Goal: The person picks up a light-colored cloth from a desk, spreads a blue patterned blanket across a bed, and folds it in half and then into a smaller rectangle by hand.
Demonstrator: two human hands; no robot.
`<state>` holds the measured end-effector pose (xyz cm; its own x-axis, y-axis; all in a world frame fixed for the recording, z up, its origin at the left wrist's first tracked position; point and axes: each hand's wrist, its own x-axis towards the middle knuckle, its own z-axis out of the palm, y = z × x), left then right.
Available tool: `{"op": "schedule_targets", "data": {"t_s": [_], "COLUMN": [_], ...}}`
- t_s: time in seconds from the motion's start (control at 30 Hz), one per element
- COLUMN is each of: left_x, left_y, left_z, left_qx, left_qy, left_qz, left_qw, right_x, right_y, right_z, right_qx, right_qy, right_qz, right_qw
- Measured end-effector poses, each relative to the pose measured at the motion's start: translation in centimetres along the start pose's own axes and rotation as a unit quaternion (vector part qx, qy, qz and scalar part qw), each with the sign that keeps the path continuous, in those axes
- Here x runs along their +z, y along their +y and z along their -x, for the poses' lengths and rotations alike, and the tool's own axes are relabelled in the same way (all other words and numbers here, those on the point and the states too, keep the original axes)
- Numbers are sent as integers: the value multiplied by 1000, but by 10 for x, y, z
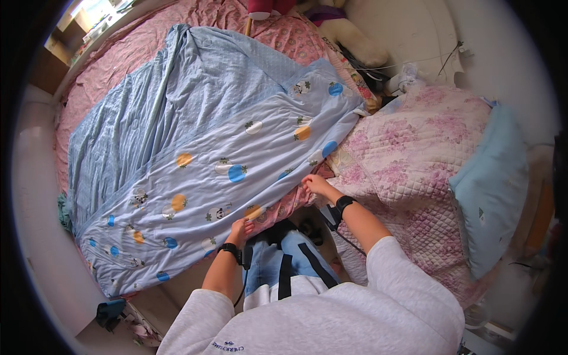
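Note:
A light-blue quilt (201, 171) lies spread across the bed, its near band folded over and printed with pandas and blue and orange circles. Its far part is a plainer, wrinkled blue. At the near edge of the quilt is my left hand (239, 228), fingers curled; whether they hold cloth is hidden. My right hand (318, 186) hovers farther right, by the quilt's edge and a strip of pink sheet (290, 202). Its fingers are bent inward, and what is in them, if anything, does not show. Both wrists wear black straps.
A pink floral quilted cover (396, 160) lies to the right, beside a pale-blue cushion (494, 189). At the far side are a plush toy (349, 38) and a thin cable (408, 66). A patterned pink sheet (106, 65) covers the bed beneath the quilt.

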<state>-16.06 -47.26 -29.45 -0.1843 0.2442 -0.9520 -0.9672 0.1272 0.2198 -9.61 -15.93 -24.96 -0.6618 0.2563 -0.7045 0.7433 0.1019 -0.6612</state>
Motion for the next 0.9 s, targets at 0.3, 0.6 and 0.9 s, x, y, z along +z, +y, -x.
{"op": "schedule_targets", "data": {"t_s": [0.3,0.6,0.9], "left_x": [32,87,152], "left_y": [-1,-12,7], "left_z": [-24,-115,-86], "left_qx": [-52,-282,-157], "left_qy": [13,89,54], "left_qz": [130,433,581], "left_qw": [990,851,797], "right_x": [-150,-331,-335], "right_y": [-28,12,41], "right_z": [-45,-163,-180], "right_qx": [-57,133,238], "right_qy": [217,317,253], "right_qz": [269,262,-436], "right_qw": [937,902,831]}}
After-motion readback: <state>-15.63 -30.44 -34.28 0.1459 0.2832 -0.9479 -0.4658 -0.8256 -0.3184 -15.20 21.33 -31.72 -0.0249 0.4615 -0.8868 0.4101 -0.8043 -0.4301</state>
